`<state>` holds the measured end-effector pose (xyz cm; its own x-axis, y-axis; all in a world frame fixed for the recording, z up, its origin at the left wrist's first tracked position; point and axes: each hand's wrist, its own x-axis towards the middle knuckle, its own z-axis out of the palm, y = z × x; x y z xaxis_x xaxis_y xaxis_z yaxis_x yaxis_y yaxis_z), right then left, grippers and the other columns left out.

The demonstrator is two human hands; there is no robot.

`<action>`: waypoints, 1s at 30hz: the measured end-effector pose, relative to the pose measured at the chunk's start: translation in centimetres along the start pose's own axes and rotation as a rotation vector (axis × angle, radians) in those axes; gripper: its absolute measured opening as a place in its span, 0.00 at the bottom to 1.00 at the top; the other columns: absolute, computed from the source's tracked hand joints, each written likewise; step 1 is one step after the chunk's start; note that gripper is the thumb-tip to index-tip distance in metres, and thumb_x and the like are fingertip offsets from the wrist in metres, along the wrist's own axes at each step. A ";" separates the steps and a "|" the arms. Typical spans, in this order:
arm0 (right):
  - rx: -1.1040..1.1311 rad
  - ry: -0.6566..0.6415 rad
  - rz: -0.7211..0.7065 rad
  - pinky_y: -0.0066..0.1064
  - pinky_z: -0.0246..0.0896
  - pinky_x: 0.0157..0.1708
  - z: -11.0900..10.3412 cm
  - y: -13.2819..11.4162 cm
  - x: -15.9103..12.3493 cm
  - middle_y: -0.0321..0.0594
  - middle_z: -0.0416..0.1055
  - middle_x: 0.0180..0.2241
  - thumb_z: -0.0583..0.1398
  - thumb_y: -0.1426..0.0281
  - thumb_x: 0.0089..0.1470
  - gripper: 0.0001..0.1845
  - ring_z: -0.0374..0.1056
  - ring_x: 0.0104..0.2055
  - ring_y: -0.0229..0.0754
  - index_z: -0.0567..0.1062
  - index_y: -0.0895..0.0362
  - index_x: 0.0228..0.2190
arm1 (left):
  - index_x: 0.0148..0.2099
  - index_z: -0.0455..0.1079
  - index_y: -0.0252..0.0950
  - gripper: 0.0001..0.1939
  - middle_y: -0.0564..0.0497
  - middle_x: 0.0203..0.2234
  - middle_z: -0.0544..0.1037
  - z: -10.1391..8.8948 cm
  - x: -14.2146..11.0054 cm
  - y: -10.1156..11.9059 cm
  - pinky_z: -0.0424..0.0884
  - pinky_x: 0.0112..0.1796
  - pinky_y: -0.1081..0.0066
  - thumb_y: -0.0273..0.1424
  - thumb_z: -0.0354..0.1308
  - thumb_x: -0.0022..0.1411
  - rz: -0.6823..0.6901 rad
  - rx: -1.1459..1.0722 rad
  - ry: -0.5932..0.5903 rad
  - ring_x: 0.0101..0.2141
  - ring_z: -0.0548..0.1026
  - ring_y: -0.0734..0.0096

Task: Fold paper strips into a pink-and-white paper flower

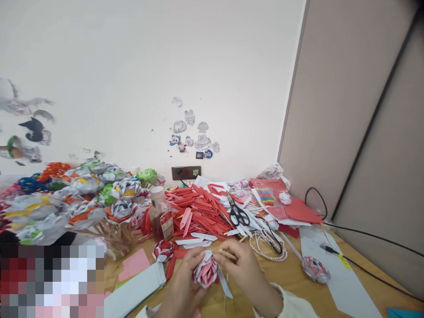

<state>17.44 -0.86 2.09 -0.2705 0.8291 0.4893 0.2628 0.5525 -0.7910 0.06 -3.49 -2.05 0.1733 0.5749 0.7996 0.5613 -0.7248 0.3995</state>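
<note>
Low in the middle of the view, both my hands meet around a small pink and white paper flower [206, 270]. My left hand [183, 282] cups the flower from the left with curled fingers. My right hand [241, 270] grips its right side and also pinches a thin wooden stick [227, 254] that lies across the top of the flower. A white paper strip [224, 285] hangs from under the flower.
A heap of folded red paper strips [198, 210], black scissors [237, 213], a small bottle [160, 214], a pearl string [269, 247] and finished paper flowers [82, 198] crowd the wooden table [291, 274]. Another paper flower [314, 268] and black cables [364, 265] lie at the right.
</note>
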 end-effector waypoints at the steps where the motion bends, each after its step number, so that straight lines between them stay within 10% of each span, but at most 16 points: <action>1: -0.035 0.009 -0.039 0.24 0.53 0.23 0.0 0.0 -0.1 0.34 0.70 0.21 0.59 0.63 0.52 0.12 0.62 0.23 0.35 0.73 0.57 0.24 | 0.53 0.61 0.43 0.29 0.45 0.45 0.75 0.0 0.1 0.1 0.76 0.40 0.65 0.17 0.55 0.49 0.000 0.008 0.005 0.44 0.76 0.59; 26: -0.335 0.182 -0.385 0.27 0.53 0.25 1.2 0.4 -0.8 0.37 0.74 0.24 0.46 0.60 0.63 0.22 0.67 0.25 0.39 0.74 0.55 0.30 | 0.53 0.61 0.43 0.27 0.45 0.46 0.73 0.0 -0.1 -0.2 0.74 0.42 0.65 0.18 0.56 0.51 -0.013 0.016 0.018 0.46 0.75 0.60; 30: -0.164 0.088 -0.255 0.26 0.53 0.23 1.1 0.3 -0.5 0.37 0.71 0.21 0.49 0.58 0.61 0.21 0.64 0.23 0.37 0.74 0.56 0.28 | 0.52 0.61 0.43 0.27 0.44 0.45 0.74 -0.1 0.1 0.0 0.74 0.41 0.65 0.18 0.56 0.51 -0.023 -0.019 0.013 0.45 0.75 0.59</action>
<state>16.67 -1.20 1.18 -0.2675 0.6623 0.6999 0.3447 0.7441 -0.5723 0.03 -3.47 -1.95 0.1502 0.5866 0.7959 0.5491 -0.7189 0.4262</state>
